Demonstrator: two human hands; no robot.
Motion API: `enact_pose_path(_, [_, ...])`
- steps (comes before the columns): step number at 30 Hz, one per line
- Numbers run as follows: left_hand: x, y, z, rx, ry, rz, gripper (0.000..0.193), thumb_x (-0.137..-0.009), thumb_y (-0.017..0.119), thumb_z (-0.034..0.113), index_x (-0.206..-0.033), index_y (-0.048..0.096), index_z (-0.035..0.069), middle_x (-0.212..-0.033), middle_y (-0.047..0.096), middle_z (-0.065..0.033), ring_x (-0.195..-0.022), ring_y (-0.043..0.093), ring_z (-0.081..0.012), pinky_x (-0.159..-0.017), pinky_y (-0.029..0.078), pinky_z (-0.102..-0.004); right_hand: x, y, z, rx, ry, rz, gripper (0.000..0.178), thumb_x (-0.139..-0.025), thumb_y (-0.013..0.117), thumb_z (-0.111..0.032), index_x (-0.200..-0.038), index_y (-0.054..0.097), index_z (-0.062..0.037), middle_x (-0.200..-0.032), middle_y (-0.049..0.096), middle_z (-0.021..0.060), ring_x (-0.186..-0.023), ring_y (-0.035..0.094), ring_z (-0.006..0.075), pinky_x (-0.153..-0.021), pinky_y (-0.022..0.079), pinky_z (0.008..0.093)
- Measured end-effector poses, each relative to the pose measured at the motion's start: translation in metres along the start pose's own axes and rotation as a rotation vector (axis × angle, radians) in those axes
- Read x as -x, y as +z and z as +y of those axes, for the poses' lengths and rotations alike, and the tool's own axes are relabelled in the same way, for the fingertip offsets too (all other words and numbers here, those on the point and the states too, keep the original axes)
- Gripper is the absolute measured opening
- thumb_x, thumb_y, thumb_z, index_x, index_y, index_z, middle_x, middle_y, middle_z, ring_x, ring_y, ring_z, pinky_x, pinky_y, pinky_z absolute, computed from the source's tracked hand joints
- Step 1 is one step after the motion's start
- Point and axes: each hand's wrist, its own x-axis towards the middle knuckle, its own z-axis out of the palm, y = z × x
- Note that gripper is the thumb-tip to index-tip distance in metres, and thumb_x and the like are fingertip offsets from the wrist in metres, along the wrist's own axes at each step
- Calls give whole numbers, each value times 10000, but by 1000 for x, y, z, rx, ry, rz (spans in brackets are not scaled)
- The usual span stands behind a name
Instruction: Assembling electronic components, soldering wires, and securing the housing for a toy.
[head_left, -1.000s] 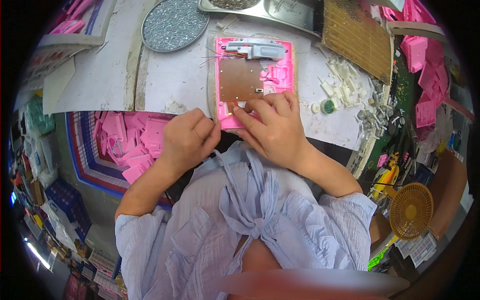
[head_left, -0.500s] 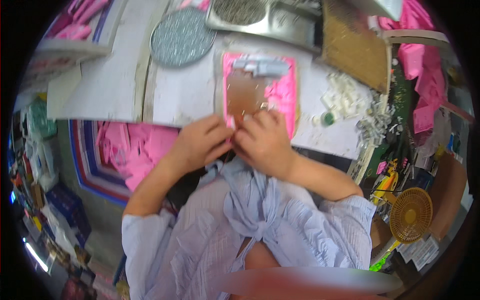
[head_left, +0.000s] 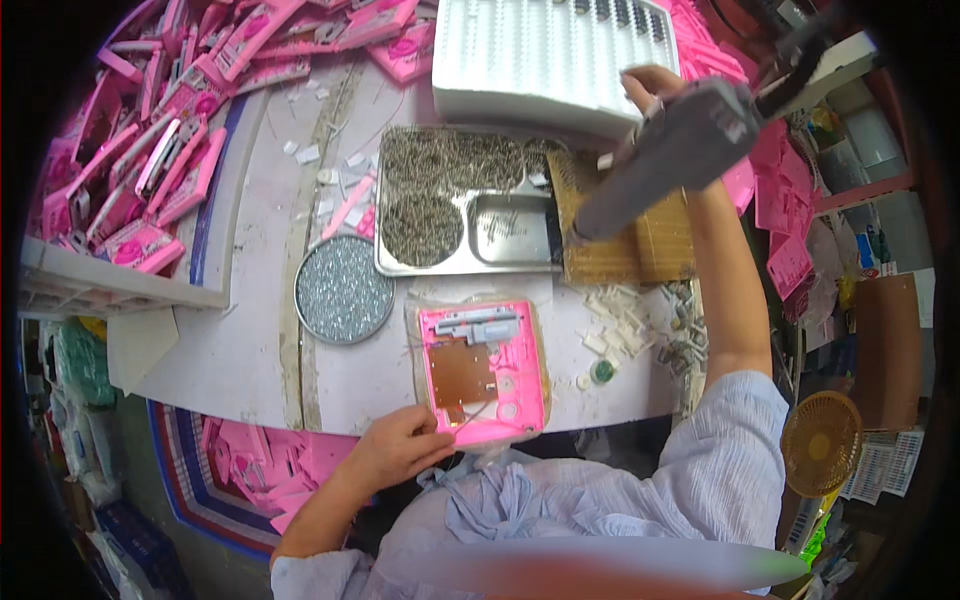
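A pink plastic casing [head_left: 534, 380] lies on the workbench near its front edge, holding a brown circuit board [head_left: 462, 370] and a grey part across its top. My left hand [head_left: 405, 445] is at the casing's lower left corner, thumb and fingers closed on its edge beside a thin wire. Across the bench, my right hand [head_left: 655, 82] is stretched to the far right, at the front edge of a white foam tray [head_left: 520, 103]. A dark grey hanging electric screwdriver [head_left: 665, 155] covers most of that hand; whether the fingers grip it cannot be seen.
Metal tray [head_left: 470, 262] with small pins stands behind the casing; a round dish [head_left: 345, 290] of shiny bits sits left. Brown cardboard [head_left: 625, 245] and loose white pieces [head_left: 620, 320] lie right. Pink casings [head_left: 180, 150] pile up far left; more fill a striped bin [head_left: 190, 475] below.
My right hand has left the casing and reached far to the right. My left hand stays at its corner. The view has shifted, bringing the foam tray and screwdriver into sight.
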Motion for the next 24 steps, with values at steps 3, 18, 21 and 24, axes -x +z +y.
enact_pose_path(3, [5,0,1,-8,-57,36,191,-781,860,151,-942,768,106,-793,577,-50,-691,595,-232,-588,491,-359,-80,64,-34,288,-365,62,228,-911,723,-208,-1118,776,-127,-1011,761,97,-960,701,276,-860,538,372])
enact_pose_path(18, [4,0,12,19,-128,54,172,-816,815,120,-963,736,80,-841,572,-78,-736,605,-250,-627,503,-367,-174,142,-39,320,-419,263,97,-818,705,-106,-899,718,-54,-1013,672,122,-1026,628,324,-881,534,435])
enact_pose_path(21, [4,5,7,32,-113,50,164,-820,803,107,-958,720,73,-858,575,-97,-768,612,-287,-653,507,-393,-124,86,-42,59,-236,307,133,-832,718,-106,-952,722,-48,-986,684,103,-993,642,283,-878,534,406])
enact_pose_path(24, [11,9,5,29,-145,81,164,-822,802,111,-937,698,58,-880,581,-114,-790,617,-301,-665,509,-392,-17,42,-80,-356,22,309,172,-846,731,-106,-1005,726,-43,-959,696,84,-960,657,242,-874,535,377])
